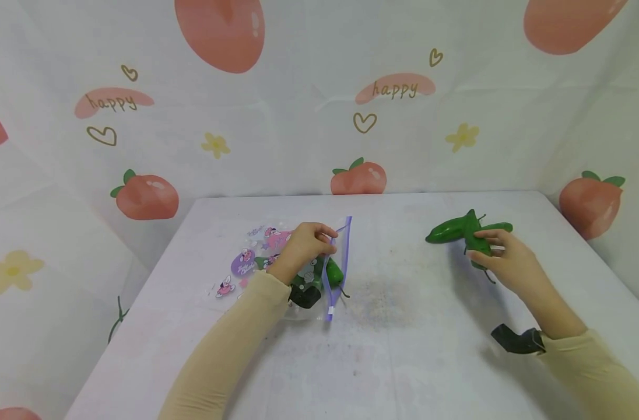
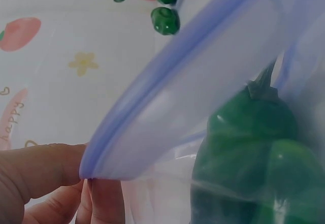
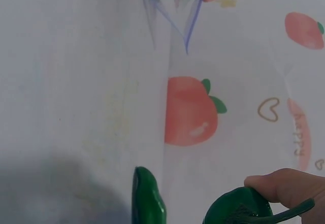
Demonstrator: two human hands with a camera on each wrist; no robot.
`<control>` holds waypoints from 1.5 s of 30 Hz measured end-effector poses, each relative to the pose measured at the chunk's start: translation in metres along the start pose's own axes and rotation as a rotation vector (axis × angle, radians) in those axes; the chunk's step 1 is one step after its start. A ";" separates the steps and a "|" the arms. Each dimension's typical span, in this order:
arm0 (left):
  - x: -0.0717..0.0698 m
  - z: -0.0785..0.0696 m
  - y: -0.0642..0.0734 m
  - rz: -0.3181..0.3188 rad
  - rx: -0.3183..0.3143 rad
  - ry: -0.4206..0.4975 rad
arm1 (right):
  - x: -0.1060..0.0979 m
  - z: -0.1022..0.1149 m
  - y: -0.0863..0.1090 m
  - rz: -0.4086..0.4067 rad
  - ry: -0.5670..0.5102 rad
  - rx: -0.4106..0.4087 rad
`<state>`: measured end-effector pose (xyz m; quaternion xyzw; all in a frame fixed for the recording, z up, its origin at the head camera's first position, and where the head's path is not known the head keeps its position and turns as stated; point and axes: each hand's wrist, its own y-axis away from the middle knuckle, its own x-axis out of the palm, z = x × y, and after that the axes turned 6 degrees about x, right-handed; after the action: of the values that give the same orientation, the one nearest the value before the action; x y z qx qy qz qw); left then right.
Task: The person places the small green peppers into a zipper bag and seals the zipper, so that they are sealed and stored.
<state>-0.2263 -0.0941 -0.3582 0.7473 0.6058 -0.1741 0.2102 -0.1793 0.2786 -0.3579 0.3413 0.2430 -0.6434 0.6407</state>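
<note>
A clear zip bag (image 1: 241,286) with pink cartoon prints and a purple zip edge lies on the table, its mouth facing right. My left hand (image 1: 305,248) pinches the upper lip of that mouth between thumb and fingers, holding it apart from the lower one. Inside, a green pepper (image 2: 254,153) shows with its stem toward the opening. Over at the right, my right hand (image 1: 508,259) grips another green pepper (image 1: 476,236) by its side; its stem (image 3: 284,215) points out in the right wrist view.
Behind the held pepper, a long green pepper (image 1: 445,230) lies on the white table (image 1: 393,361), and another green pepper (image 1: 500,226) shows to its right. A printed cloth (image 1: 298,128) with peaches hangs behind the table. Black straps (image 1: 518,340) are on the wrists.
</note>
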 end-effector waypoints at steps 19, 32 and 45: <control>0.000 0.002 -0.001 -0.006 0.010 0.015 | 0.014 0.015 0.002 -0.033 0.029 -0.074; 0.000 0.000 -0.001 0.003 0.000 -0.005 | 0.025 0.028 0.007 -0.027 0.013 -0.117; 0.001 0.002 -0.002 0.000 0.012 0.000 | 0.039 0.035 0.010 -0.001 -0.009 -0.150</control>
<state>-0.2276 -0.0937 -0.3602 0.7487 0.6046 -0.1777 0.2057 -0.1718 0.2264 -0.3630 0.2894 0.2875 -0.6254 0.6652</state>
